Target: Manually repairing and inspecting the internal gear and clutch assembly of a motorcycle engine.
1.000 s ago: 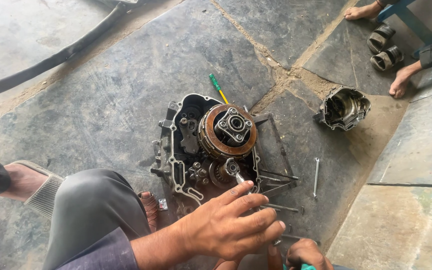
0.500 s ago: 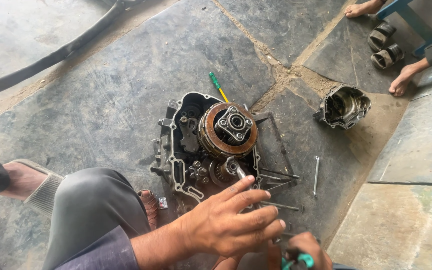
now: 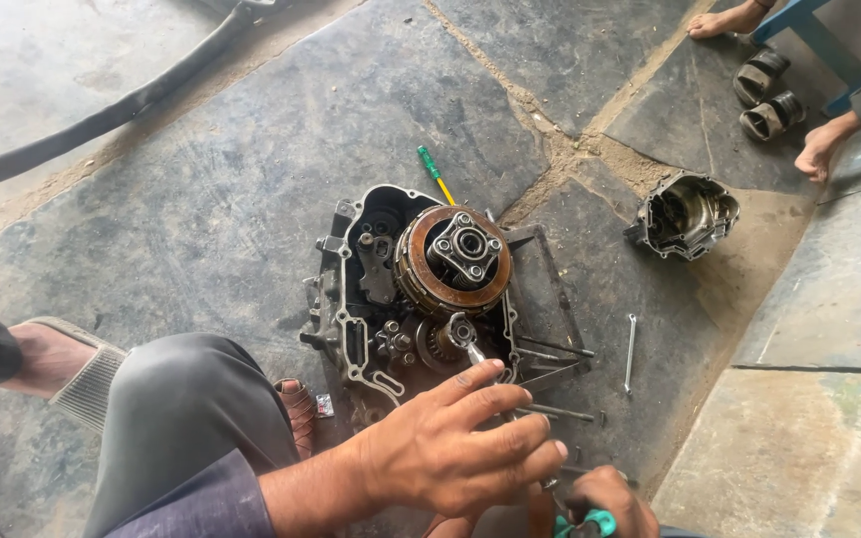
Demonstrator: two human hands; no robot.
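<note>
Grey stone floor (image 3: 251, 179), cracked, carries all items. Engine case (image 3: 411, 289), centre of frame, open side up, round clutch assembly (image 3: 453, 259) seated in it. Left hand (image 3: 455, 448), lower centre, fingers spread, forefinger touching a metal tool shaft (image 3: 474, 351) set on a small gear below the clutch. Right hand (image 3: 605, 503), bottom edge, closed around a green-handled tool (image 3: 590, 523). Loose bolts (image 3: 555, 410) just right of the case. Spanner (image 3: 630, 351) further right. Engine cover (image 3: 685, 214), upper right. Green-and-yellow screwdriver (image 3: 434, 171) above the case. Black hose (image 3: 112, 110), upper left.

Grimy stone-slab floor (image 3: 201, 199); daylight
</note>
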